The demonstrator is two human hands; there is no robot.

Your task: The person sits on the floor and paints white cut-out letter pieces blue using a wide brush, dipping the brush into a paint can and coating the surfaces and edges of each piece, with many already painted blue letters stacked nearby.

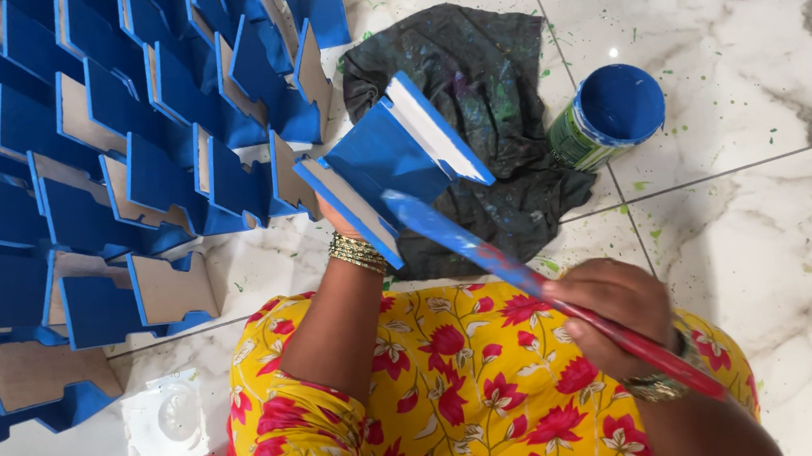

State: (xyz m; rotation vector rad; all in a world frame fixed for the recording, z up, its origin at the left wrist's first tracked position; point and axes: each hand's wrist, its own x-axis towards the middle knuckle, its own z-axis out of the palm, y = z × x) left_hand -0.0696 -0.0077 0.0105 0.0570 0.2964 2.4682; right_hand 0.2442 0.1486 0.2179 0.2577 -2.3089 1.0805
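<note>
From the head view I see the left hand (344,226) holding up a blue-painted wooden bracket piece (397,159), the right hand (614,312) closed on a red-handled paintbrush (533,285) whose blue bristles touch it, above a dark rag (474,110), beside an open blue paint can (610,114), painted pieces (86,151) crowding the marble floor (777,219).

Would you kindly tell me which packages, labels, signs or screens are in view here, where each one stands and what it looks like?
Paint can: on the marble floor right of the dark cloth; round, blue paint inside, with a green and white label around its side.
White plastic lid: on the floor at lower left, beside the blue painted pieces; squarish, plain.
No signs or screens.
</note>
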